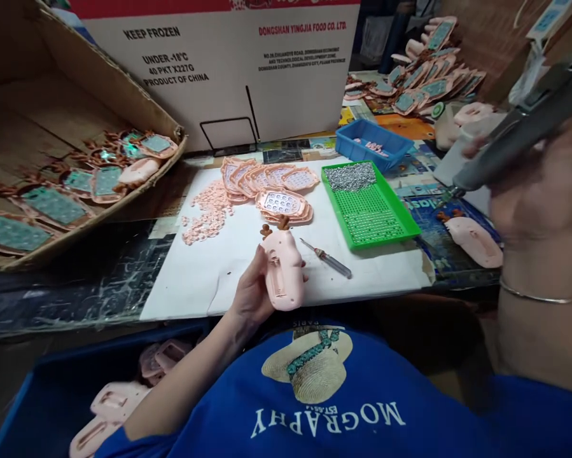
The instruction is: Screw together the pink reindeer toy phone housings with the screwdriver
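In my left hand is a pink plastic toy casing with brown antlers, its open battery slot facing up. The fingers wrap around it above the table's front edge. Raised at the right, my right hand is closed around a grey electric screwdriver, both blurred by motion. The bit points down and left, above another pink casing. On the white sheet lies a small hand screwdriver beside the held casing. Behind it are stacked pink shells with button pads.
A green tray holds screws; a blue tray behind it holds small pink pieces. Loose pink pieces lie left. A cardboard box contains circuit-board halves. Several assemblies pile up back right. A blue bin with casings stands lower left.
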`<state>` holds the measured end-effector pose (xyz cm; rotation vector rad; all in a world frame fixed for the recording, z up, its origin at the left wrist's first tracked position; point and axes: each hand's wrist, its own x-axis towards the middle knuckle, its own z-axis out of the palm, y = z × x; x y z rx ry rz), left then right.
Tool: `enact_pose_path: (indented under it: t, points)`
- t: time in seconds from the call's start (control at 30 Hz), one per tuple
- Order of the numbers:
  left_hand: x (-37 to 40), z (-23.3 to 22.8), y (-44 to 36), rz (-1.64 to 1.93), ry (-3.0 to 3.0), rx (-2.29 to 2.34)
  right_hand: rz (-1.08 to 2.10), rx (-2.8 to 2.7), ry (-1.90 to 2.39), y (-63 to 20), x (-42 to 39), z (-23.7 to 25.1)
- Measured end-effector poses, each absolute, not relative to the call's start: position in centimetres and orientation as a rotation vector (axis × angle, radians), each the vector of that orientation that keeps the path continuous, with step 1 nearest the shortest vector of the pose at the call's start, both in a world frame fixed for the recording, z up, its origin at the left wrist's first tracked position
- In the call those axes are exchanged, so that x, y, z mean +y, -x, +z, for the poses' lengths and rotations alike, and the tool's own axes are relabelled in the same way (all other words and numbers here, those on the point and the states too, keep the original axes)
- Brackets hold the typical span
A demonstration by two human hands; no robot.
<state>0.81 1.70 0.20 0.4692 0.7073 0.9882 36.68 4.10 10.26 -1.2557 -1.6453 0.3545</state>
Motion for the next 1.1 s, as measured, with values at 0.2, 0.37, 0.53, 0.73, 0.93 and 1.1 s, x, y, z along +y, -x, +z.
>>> enact_pose_path:
  t: [0.2, 0.37, 0.53, 0.73, 0.93, 1.1]
  points:
    - [2.2, 0.1, -4.8, 0.812, -0.569, 0.565, 0.612, -1.317, 0.787, -36.0, 8.5, 8.6]
    - [2.9, 0.2, -7.2, 0.75, -0.547, 0.517, 0.824, -1.294, 0.747, -32.6, 11.2, 8.0]
    - [2.9, -0.3, -7.8, 0.767, -0.635, 0.638, 0.725, -1.24, 0.775, -30.1, 13.3, 5.8]
    - [2.6, -0.6, -8.2, 0.908, -0.614, 0.822, 0.781, -1.191, 0.777, -27.6, 13.9, 4.7]
    - [2.7, -0.1, -8.3, 0.904, -0.595, 0.848, 0.829, -1.121, 0.812, -26.4, 14.5, 3.9]
    - [2.7, -0.1, -8.2, 0.883, -0.592, 0.853, 0.818, -1.14, 0.796, -26.6, 14.8, 3.0]
